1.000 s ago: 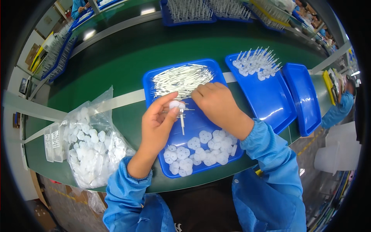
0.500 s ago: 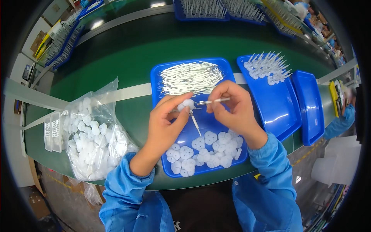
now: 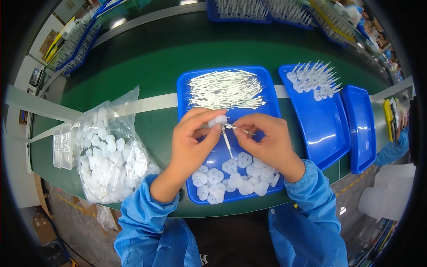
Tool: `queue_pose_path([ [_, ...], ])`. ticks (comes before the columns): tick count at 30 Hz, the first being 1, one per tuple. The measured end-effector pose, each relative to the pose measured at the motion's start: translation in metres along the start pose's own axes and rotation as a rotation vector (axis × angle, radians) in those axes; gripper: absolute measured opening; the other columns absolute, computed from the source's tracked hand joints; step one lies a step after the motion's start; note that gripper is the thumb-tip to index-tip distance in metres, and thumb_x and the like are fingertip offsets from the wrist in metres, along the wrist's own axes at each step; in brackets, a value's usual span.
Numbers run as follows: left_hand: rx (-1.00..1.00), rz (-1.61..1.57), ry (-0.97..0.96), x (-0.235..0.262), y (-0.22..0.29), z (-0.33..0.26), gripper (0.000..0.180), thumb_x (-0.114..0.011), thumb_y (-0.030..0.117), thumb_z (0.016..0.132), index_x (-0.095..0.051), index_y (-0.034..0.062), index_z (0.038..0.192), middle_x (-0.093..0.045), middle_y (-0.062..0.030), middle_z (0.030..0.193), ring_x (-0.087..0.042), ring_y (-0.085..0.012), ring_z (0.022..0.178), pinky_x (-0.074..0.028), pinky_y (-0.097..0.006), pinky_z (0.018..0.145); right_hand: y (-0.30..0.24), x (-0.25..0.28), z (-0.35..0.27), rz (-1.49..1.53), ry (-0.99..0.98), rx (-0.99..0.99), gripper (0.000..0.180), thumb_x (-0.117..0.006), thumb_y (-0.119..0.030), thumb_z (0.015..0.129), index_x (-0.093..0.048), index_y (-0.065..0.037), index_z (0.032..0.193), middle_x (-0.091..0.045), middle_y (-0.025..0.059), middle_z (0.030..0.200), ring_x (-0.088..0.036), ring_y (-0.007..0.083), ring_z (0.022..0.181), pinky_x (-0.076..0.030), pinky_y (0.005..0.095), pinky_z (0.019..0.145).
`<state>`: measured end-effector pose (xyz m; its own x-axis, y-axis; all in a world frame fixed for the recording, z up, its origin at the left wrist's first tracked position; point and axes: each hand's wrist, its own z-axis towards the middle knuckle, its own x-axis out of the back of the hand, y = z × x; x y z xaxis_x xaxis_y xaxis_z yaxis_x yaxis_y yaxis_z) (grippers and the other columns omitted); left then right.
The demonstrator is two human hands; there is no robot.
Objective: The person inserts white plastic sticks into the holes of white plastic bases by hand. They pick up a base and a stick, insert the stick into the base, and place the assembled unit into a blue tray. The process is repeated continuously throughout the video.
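Observation:
Between thumb and fingers of my left hand is a white flower-shaped plastic piece. A thin white rod sticks out of it, slanting down. My right hand pinches another thin rod, its tip against or very near the piece; the fingers hide the exact contact. Both hands are over a blue tray. At the tray's far end lies a heap of white rods; at its near end are loose white flower-shaped pieces.
On the left stands a clear plastic bag full of white pieces, beside small clear boxes. To the right, a blue tray holds upright assembled pieces, with another blue tray beyond. Filled trays line the far side.
My right hand has moved left and slightly down, bringing its rod to the piece in my left hand. The left hand has stayed almost in place.

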<state>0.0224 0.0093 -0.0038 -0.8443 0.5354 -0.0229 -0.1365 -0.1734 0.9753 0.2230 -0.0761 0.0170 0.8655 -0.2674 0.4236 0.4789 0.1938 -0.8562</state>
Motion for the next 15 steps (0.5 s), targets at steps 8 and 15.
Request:
queue_pose_path([
  [8, -0.003, 0.029, 0.062, -0.0001, -0.0013, -0.0007, 0.036, -0.071, -0.008, 0.101, -0.076, 0.0032, 0.135, -0.067, -0.0080, 0.123, -0.070, -0.0137, 0.113, -0.065, -0.026, 0.092, 0.0022, 0.0018, -0.0025, -0.054, 0.045, 0.006, 0.013, -0.086, -0.007, 0.090, -0.083, -0.003, 0.101, -0.076, 0.0073, 0.074, -0.071, 0.0121, 0.062, -0.055, 0.0275, 0.059],
  [15, -0.047, 0.101, 0.090, -0.0022, 0.0007, -0.0014, 0.038, -0.074, -0.009, 0.099, -0.077, 0.0036, 0.135, -0.067, -0.0076, 0.122, -0.071, -0.0136, 0.106, -0.065, -0.025, 0.090, 0.0008, 0.0020, -0.0027, -0.029, 0.029, -0.060, 0.011, -0.084, -0.008, 0.092, -0.083, -0.003, 0.102, -0.072, 0.0072, 0.069, -0.066, 0.0107, 0.057, -0.051, 0.0273, 0.055],
])
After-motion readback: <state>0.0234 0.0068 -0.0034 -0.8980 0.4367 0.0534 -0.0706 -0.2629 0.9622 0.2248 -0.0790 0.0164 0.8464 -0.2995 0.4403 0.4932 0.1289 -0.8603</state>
